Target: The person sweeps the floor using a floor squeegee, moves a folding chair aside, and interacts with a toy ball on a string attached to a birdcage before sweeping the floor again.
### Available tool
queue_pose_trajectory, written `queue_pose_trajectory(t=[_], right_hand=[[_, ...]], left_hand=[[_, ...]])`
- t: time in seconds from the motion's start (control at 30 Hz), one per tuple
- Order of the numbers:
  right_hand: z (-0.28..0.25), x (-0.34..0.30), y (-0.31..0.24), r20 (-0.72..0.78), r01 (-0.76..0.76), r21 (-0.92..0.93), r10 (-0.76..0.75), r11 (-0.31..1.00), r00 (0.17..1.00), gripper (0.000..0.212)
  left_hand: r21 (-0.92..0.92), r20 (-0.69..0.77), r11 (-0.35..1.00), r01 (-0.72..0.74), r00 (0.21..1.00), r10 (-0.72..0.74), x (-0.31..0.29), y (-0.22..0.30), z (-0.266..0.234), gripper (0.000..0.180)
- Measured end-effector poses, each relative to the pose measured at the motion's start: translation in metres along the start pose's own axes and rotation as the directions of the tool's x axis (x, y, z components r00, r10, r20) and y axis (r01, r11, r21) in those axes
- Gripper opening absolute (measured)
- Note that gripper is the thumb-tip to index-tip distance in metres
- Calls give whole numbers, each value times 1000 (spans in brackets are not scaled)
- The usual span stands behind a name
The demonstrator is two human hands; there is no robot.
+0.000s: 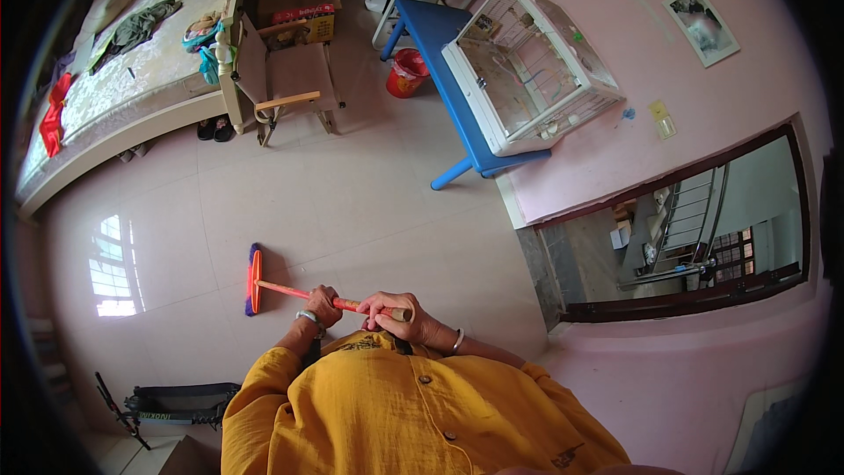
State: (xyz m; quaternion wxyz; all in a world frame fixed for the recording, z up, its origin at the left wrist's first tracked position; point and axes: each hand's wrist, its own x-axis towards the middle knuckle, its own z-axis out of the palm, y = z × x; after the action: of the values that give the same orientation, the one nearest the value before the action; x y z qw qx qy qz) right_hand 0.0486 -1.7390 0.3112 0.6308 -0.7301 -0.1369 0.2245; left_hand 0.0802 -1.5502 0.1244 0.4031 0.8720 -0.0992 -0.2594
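Note:
Both my hands grip the red handle of a broom (286, 288) in front of my body. Farther down the handle, my left hand (323, 305) has its fingers wrapped round it. My right hand (396, 315) is closed near the top end, and the tan tip of the handle sticks out past it. The orange broom head (254, 280), with dark purple bristles, rests on the pale tiled floor (352, 202) to the left. Bracelets circle both my wrists.
Right of centre, a white cage (536, 79) stands on a blue table (440, 53), with a red bucket (408, 73) beside it. A folding chair (294, 79) stands by the bed (167, 62). A folded black scooter (180, 400) lies lower left. A doorway (677, 237) opens at right.

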Motion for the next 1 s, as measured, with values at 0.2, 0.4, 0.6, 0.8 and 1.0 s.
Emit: queue_pose_trajectory(t=[0.2,0.4,0.6,0.8,1.0], right_hand=[[1,1,2,-45,40,-9,-40,999,998,6],[-2,1,-2,6,6,-36,-6,999,1000,9],[-1,-1,-3,6,3,-41,-3,999,1000,9],[1,-2,-2,1,12,-28,-12,1000,1000,9],[3,-2,-1,-6,17,-29,-17,999,1000,8]], left_hand=[[10,-20,1000,-17,1000,17,1,1,-1,17],[24,-16,1000,-13,1000,14,2,-3,3,18],[15,-16,1000,-18,1000,18,0,-4,4,18],[11,-38,1000,-23,999,23,-3,-4,4,18],[-4,-47,1000,-9,999,9,-6,4,-1,18]])
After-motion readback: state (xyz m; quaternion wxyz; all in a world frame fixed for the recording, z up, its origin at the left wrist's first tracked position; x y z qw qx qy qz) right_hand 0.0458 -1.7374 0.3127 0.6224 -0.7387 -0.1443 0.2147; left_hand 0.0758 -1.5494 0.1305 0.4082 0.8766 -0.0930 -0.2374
